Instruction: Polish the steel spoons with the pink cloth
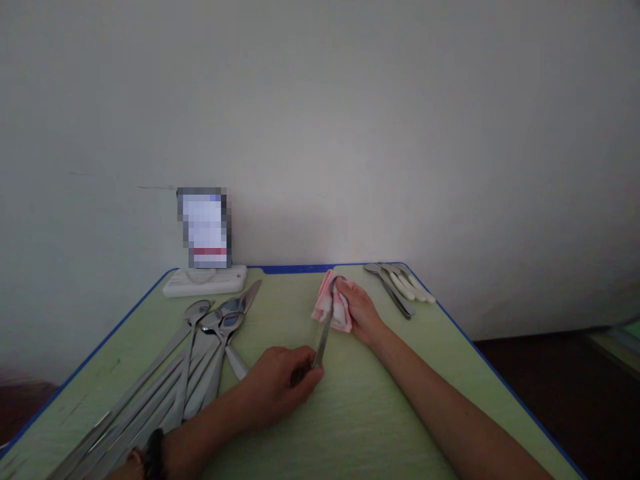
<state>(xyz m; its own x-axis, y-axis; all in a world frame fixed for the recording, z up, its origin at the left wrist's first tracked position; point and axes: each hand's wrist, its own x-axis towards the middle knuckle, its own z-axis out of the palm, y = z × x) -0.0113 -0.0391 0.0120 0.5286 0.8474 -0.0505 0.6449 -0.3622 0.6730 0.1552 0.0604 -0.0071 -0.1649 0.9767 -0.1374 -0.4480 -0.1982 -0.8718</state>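
My left hand (283, 383) is closed around the lower handle of a piece of silver cutlery (324, 339), which points away from me at a slant. A folded pink and white cloth (325, 308) wraps the far end of that piece, so I cannot tell for sure what kind it is. Gripping the cloth over the cutlery's head is my right hand (361, 310), fingers bent and thumb on top. Both hands are just above the pale green table (360, 413). Left of my left hand lies a pile of metal spoons (186, 370), partly hidden by my forearm.
A knife (251, 293) sticks out of the pile's far end. At the back left, a phone with a blurred screen (206, 230) stands on a white power strip (205, 281). Several white-handled utensils (400, 285) and metal cutlery (393, 297) lie back right. Behind rises a wall (320, 133).
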